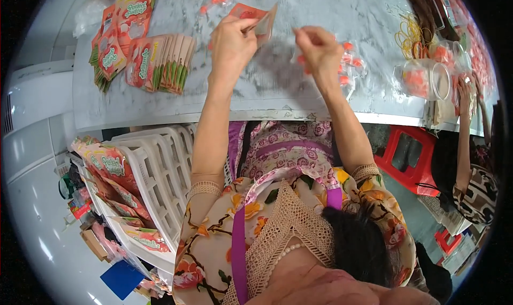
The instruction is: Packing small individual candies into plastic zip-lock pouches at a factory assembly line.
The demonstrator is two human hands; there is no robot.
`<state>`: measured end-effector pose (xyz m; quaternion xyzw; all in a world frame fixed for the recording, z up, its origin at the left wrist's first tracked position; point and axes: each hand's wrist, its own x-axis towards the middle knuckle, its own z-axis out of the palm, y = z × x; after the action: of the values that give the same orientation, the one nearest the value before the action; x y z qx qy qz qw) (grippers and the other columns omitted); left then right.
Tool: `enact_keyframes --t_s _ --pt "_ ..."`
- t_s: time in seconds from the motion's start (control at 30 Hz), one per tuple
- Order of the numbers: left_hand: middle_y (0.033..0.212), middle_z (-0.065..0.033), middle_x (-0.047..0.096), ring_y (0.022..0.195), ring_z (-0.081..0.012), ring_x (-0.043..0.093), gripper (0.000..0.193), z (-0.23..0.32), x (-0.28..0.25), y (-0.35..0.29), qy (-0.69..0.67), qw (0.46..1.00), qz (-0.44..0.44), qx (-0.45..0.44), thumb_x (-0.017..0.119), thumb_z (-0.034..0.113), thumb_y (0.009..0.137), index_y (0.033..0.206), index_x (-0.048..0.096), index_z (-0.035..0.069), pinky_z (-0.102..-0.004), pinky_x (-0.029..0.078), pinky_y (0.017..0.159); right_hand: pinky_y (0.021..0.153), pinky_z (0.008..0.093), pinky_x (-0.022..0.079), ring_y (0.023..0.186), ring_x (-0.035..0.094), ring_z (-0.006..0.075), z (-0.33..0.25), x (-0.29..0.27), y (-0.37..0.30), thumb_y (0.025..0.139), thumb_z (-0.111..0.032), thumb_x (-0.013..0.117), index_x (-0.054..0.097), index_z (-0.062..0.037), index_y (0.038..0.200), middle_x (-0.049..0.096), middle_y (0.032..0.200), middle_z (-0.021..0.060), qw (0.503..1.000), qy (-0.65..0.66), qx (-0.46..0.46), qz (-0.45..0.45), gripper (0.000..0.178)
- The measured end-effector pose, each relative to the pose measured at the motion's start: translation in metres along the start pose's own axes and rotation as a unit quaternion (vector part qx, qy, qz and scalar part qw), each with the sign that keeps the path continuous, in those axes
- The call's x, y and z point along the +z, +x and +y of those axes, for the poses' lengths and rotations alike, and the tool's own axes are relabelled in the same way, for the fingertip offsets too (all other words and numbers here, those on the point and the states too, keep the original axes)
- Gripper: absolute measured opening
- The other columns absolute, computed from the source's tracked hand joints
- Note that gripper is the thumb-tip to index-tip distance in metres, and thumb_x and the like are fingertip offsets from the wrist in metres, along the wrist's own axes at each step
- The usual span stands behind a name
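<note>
Red printed flat pouch [256, 17] pinched upright in left hand [231, 46], mouth turned rightward, above the grey marbled tabletop [278, 86]. Just right, close by, right hand [319, 51] pinching small clear orange-capped packets [350, 64]. Farther right, clear plastic jar [427, 79] lying sideways.

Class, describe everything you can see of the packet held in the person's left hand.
The packet is a small flat pouch, reddish-orange on its face with a pale, greyish side, seemingly of glossy plastic film. It is held above the grey marbled table, tilted with its mouth toward the right hand. The left hand pinches it between thumb and fingers. Whether anything is inside cannot be told.
</note>
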<state>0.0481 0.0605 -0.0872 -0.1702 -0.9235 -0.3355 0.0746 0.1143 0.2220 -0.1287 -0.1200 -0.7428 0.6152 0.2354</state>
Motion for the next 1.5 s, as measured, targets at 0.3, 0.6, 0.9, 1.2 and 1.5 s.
enact_keyframes --t_s 0.3,0.6,0.9,1.2,1.5 --pt "0.084 -0.0217 0.066 0.079 -0.0346 0.063 0.019 0.03 0.031 0.002 0.01 0.997 -0.038 0.06 0.063 0.005 0.076 0.092 0.072 -0.001 -0.042 0.05 0.07 0.048 0.0206 0.035 0.054 0.045 0.0032 -0.046 0.036 0.058 0.087 -0.018 0.07 0.071 -0.0032 0.086 0.057 0.063 -0.004 0.938 0.264 0.087 0.207 0.015" --pt "0.073 -0.0153 0.069 0.063 -0.0177 0.065 0.023 0.025 0.021 0.009 -0.171 0.971 -0.06 -0.153 0.059 0.008 0.082 0.099 0.071 0.0 -0.0331 0.05 0.059 0.053 0.0202 0.041 0.061 0.051 0.0031 -0.016 0.044 0.042 0.08 -0.013 0.076 0.069 -0.0014 0.083 0.063 0.068 -0.0035 0.973 0.199 -0.012 0.116 0.014" --pt "0.075 -0.0047 0.065 0.053 -0.0055 0.05 0.024 0.016 0.018 0.012 -0.275 0.937 -0.065 -0.205 0.053 0.002 0.088 0.105 0.068 -0.003 -0.0228 0.037 0.042 0.064 0.0367 0.05 0.07 0.061 0.0284 -0.009 0.038 0.029 0.085 -0.006 0.061 0.064 0.0011 0.083 0.063 0.079 0.0132 0.974 -0.004 -0.224 0.036 0.007" --pt "0.056 -0.0021 0.059 0.044 -0.0076 0.05 0.03 0.031 0.016 0.008 -0.264 0.937 -0.06 -0.22 0.051 0.007 0.085 0.106 0.072 0.005 -0.0261 0.038 0.041 0.071 0.0333 0.051 0.082 0.063 0.0258 -0.011 0.025 0.019 0.09 -0.005 0.057 0.061 -0.0029 0.103 0.062 0.095 0.0117 0.963 -0.098 -0.252 -0.003 0.015" --pt "0.07 -0.0079 0.063 0.056 -0.0158 0.055 0.027 0.029 0.028 0.002 -0.145 0.984 -0.029 -0.099 0.052 0.009 0.088 0.107 0.071 0.008 -0.0303 0.042 0.05 0.078 0.0356 0.053 0.097 0.062 0.0286 -0.015 0.023 0.016 0.084 0.0 0.06 0.059 -0.0042 0.112 0.062 0.108 0.0124 0.96 -0.068 -0.259 0.076 0.029"
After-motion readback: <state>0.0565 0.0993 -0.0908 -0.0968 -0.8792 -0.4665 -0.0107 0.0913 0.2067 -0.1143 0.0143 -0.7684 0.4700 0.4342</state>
